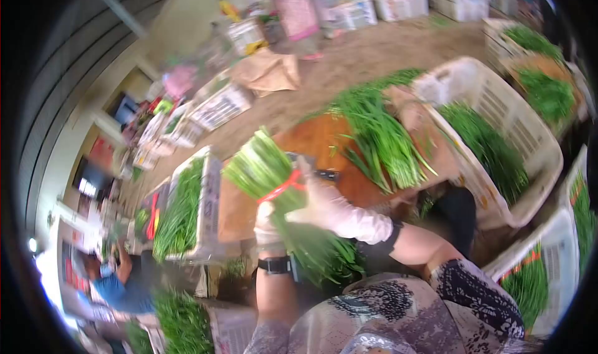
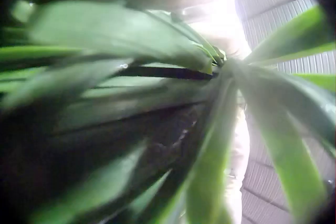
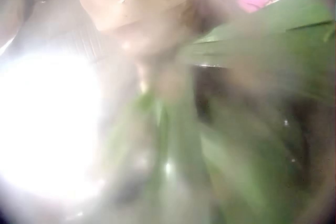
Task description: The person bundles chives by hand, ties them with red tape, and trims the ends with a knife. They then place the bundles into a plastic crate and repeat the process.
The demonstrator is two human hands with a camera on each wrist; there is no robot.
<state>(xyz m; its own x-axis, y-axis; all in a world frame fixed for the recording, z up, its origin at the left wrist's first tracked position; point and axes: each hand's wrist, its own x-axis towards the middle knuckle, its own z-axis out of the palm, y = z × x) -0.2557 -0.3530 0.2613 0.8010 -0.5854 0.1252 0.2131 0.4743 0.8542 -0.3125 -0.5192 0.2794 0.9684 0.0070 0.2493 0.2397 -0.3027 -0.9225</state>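
Note:
A bunch of garlic chives with pale cut stem ends is held up in front of the body, tilted, with a red band round it near the stems. My gloved left hand, below a dark wristband, grips it from the left side. From the other side my gloved right hand holds it just below the band. Green leaves hang down toward the lap. Close-up leaves fill much of the left wrist view; in the right wrist view the leaves are blurred and partly washed out by glare.
Behind the bunch stands a brown work surface bearing a pile of loose chives. A large white crate with chives is on the right, another crate on the left. Banded bunches lie in a crate at lower right.

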